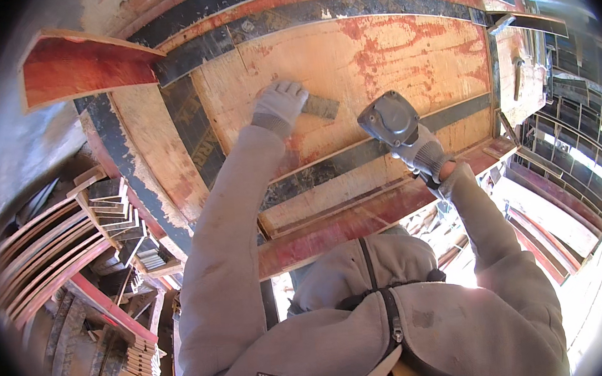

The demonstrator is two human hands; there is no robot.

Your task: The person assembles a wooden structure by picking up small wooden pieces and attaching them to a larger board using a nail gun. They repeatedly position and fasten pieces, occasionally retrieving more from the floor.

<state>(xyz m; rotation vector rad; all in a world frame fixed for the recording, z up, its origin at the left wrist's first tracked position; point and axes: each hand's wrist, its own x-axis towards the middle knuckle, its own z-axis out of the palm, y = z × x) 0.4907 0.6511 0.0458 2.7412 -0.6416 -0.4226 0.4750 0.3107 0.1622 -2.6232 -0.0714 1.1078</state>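
Observation:
My left hand (281,105), in a pale work glove, grips one end of a short, dark, flat wooden piece (324,107). The piece lies over a tan plywood panel (318,54) marked with red stains. In my gloved right hand (421,154) is a power tool that looks like a nail gun (389,119), its dark rounded head turned up toward me. My fingers wrap around its handle, and its working tip is hidden from view. The tool is to the right of the wooden piece, apart from it, above a dark strip (335,167) running across the panel.
A reddish angled board (86,67) juts out at the panel's far left corner. Curved boards (49,260) are stacked at left. A hammer (518,77) rests on a board at right, near a metal rack (576,135). A red-edged beam (341,236) borders the near side.

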